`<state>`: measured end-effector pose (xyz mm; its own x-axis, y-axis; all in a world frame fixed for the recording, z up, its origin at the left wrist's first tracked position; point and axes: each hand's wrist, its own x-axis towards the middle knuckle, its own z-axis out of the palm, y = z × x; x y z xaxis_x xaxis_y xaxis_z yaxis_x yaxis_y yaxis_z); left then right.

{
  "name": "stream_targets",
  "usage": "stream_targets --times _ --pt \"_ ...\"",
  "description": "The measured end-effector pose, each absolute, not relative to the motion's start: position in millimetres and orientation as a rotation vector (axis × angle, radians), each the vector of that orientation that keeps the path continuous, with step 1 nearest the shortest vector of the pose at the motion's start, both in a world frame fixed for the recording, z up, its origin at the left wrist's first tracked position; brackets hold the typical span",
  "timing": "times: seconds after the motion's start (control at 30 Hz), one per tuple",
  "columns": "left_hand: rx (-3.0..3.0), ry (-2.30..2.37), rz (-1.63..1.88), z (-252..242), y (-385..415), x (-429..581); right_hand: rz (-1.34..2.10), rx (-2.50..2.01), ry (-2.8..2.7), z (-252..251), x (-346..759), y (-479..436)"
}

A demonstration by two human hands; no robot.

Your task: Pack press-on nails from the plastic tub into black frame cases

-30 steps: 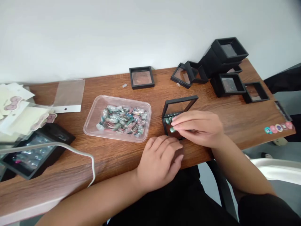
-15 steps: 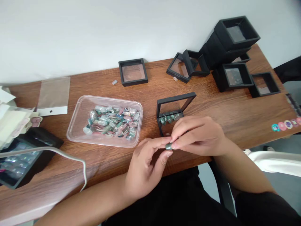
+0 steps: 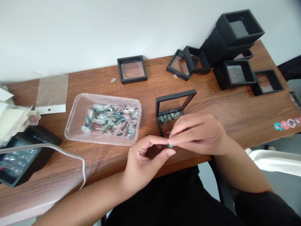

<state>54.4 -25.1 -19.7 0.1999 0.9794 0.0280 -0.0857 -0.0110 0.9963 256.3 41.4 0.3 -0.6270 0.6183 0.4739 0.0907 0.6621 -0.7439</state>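
My right hand [image 3: 199,133] pinches a small green press-on nail [image 3: 170,145] between its fingertips, which partly cover it. My left hand [image 3: 143,160] is open, thumb apart from the index finger; that index tip meets the right fingertips beside the nail. Just behind the hands stands an open black display frame [image 3: 176,94] with a clear film window, its lid tilted up. Inside it several green press-on nails [image 3: 169,117] sit in a row, and the right hand hides part of the lower half. To the left, a clear plastic tub [image 3: 76,125] holds a heap of loose press-on nails [image 3: 111,121].
Black frames [image 3: 237,29] are stacked at the back right; another black frame [image 3: 132,69] lies near the wall. A clear bag [image 3: 52,92], a white cable [image 3: 70,153] and a black box of nails [image 3: 21,160] are on the left. Round stickers [image 3: 285,125] mark the right edge.
My left thumb has come away from the green nail and the left hand has widened its grip. The right fingers still pinch the nail, now tilted and more covered.
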Motion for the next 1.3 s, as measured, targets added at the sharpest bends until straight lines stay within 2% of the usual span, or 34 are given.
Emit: stream_targets --times 0.27,0.47,1.3 --pt "1.031 0.951 1.127 -23 -24 59 0.962 -0.582 -2.148 -1 257 39" --pt "0.999 0.967 1.172 -21 -22 60 0.992 -0.772 -2.164 7 258 37" --pt "0.963 0.893 1.135 -24 -26 62 1.496 -0.982 -2.074 14 264 34"
